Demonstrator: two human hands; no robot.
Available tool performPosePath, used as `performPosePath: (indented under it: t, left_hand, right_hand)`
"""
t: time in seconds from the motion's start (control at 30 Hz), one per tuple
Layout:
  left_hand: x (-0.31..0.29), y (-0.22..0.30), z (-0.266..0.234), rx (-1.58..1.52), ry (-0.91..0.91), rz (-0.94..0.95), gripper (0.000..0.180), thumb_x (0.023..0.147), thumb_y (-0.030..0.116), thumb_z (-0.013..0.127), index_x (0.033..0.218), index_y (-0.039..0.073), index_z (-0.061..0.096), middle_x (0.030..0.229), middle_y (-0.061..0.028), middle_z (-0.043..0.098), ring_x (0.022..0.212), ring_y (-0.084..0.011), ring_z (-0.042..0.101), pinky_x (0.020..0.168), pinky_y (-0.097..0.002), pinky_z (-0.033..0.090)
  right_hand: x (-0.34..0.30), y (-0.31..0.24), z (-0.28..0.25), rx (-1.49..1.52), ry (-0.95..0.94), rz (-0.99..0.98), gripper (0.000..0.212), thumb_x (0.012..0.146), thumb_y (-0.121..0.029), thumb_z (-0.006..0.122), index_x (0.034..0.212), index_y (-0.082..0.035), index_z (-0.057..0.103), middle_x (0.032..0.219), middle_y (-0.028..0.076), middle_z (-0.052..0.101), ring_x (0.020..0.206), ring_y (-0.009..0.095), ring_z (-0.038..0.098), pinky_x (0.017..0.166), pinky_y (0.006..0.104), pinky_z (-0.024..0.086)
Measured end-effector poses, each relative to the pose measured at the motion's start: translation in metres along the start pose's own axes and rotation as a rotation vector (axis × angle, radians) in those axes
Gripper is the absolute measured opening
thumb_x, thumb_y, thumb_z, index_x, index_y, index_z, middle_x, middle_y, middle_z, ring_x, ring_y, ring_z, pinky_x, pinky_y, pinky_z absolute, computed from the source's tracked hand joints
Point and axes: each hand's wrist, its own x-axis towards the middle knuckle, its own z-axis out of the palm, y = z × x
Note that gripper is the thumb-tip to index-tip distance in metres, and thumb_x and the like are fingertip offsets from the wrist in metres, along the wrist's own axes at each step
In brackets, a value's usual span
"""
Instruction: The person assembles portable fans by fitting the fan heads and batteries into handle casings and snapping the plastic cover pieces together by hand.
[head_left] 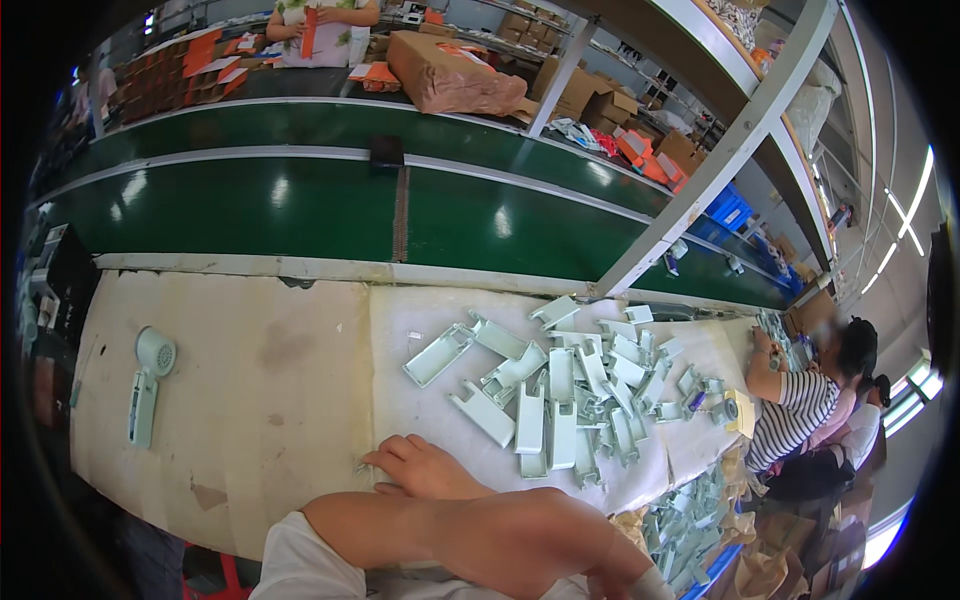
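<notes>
My forearms cross at the table's front edge. The hand at the left of the crossing, apparently my right hand, rests on the worktable, its fingers slightly bent and apart, holding nothing. My left forearm runs rightward beneath the other arm; its hand is hidden or barely shows low in the picture, so its fingers cannot be made out. Just beyond the resting hand lies a loose heap of pale green plastic housings, several of them open troughs. At the far left lies a pale green handheld device with a round, grilled head.
A green conveyor belt runs behind the table, with a slanting metal post at its right. Below right, a bin of green parts stands beside the table. A striped-shirted person works at right. Across the belt sits a large wrapped carton.
</notes>
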Motion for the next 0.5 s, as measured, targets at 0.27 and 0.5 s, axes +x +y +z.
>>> performPosePath:
  t: [0.27,0.5]
  left_hand:
    - [0.005,0.003,0.003,0.05,0.008,-0.022,0.035,0.073,-0.001,0.058,0.107,-0.008,0.061,0.103,-0.0157,0.064,0.085,-0.0192,0.059,0.077,-0.0284,0.045]
    - [0.005,0.004,0.006,0.013,0.07,-0.07,0.033,0.071,-0.001,0.059,0.104,-0.007,0.063,0.102,-0.0149,0.065,0.082,-0.0181,0.058,0.076,-0.0266,0.045]
  right_hand:
    - [-0.001,0.002,-0.003,0.001,0.013,-0.005,0.039,0.081,-0.02,0.061,0.117,-0.009,0.053,0.102,0.009,0.052,0.091,0.028,0.05,0.08,0.0356,0.045]
    - [-0.001,0.001,-0.002,-0.016,0.009,-0.031,0.038,0.081,-0.02,0.06,0.116,-0.007,0.053,0.104,0.01,0.052,0.091,0.03,0.05,0.08,0.0362,0.045]
